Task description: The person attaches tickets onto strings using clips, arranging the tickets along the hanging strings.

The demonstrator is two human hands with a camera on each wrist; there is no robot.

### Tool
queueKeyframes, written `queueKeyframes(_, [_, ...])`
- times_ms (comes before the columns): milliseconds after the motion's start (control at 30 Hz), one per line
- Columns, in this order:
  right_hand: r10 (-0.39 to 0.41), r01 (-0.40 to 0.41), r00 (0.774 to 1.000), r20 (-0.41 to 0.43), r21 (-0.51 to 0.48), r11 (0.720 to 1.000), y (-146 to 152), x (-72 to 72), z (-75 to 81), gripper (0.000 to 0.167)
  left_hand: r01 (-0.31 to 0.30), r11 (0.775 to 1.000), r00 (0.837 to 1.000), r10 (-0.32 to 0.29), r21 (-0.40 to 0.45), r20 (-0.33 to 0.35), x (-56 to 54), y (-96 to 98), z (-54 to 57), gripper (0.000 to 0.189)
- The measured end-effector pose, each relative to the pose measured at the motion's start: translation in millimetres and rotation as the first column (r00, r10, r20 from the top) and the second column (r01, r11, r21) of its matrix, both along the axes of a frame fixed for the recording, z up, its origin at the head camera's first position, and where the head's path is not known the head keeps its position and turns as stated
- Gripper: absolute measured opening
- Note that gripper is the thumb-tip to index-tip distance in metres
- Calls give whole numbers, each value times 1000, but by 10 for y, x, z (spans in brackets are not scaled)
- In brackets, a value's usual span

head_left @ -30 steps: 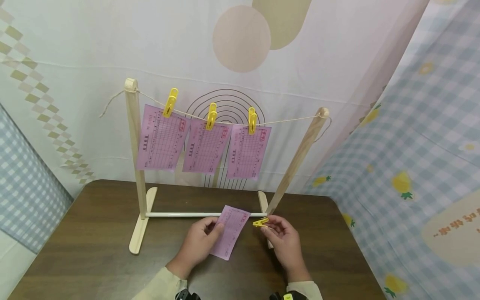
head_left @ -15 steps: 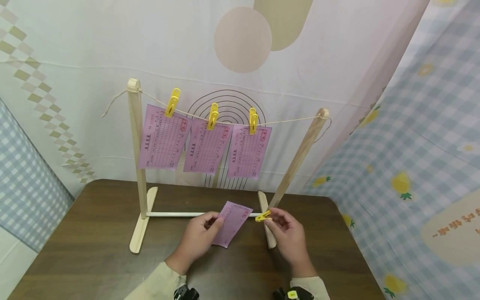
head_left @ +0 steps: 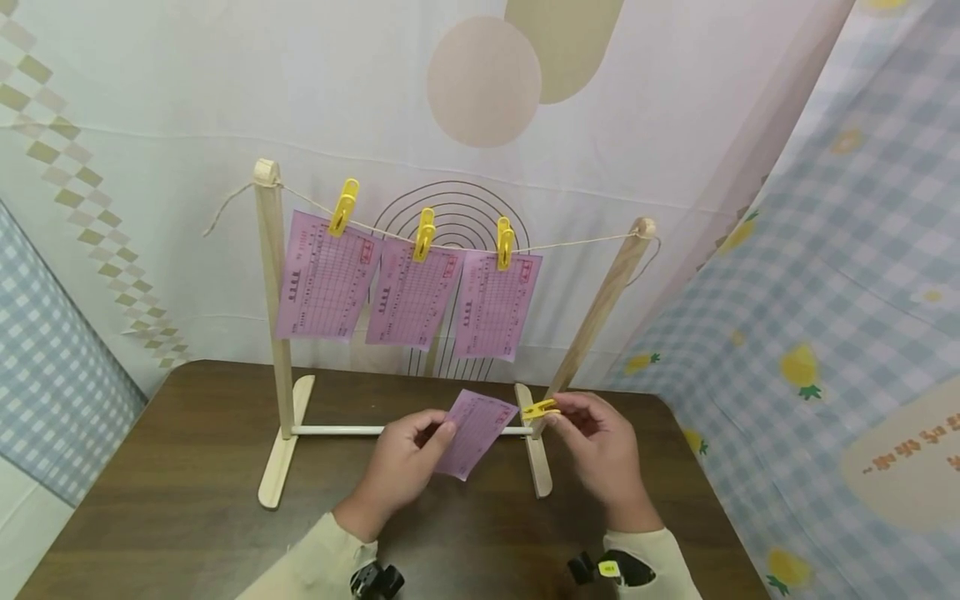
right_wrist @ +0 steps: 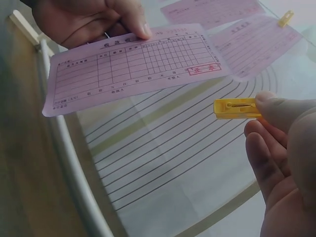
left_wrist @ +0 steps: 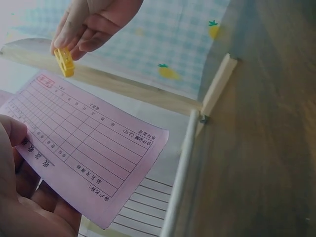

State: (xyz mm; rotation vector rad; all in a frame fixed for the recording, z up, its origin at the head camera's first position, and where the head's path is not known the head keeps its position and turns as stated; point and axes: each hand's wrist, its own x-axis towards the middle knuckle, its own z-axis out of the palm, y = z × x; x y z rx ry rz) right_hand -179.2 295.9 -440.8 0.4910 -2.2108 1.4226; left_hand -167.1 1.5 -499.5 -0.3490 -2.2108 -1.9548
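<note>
A pink printed receipt slip [head_left: 477, 435] is pinched along its left edge between the thumb and fingers of my left hand [head_left: 405, 458]. Just to its right, my right hand [head_left: 603, 450] pinches a yellow clothespin [head_left: 540, 409] by its handle end. In the right wrist view the clothespin [right_wrist: 236, 108] points toward the slip [right_wrist: 133, 69], with a gap between them. Three more pink slips hang from a thin string [head_left: 573, 242], each under its own yellow clothespin, such as the rightmost clothespin [head_left: 505, 244] over the rightmost slip [head_left: 497, 307].
The string runs between a left wooden post [head_left: 272, 292] and a right wooden post [head_left: 600, 308]. Wooden feet and a white crossbar [head_left: 337, 431] stand on the brown table [head_left: 187, 467]. Patterned curtain cloth [head_left: 750, 358] borders the table.
Both hands have risen toward the rack, the right also shifting right. The slip and the clothespin moved up with them. The hanging slips stay in place.
</note>
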Motion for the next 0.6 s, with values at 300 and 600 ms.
queueKeyframes(300, [-20, 24, 999, -46, 97, 995, 48, -30, 393, 27, 19, 1000, 999, -19, 13, -31, -19, 93, 257, 18])
queueKeyframes(600, [66, -37, 988, -142, 199, 979, 90, -109, 905, 30, 25, 999, 998, -23, 47, -53, -39, 176, 491, 19])
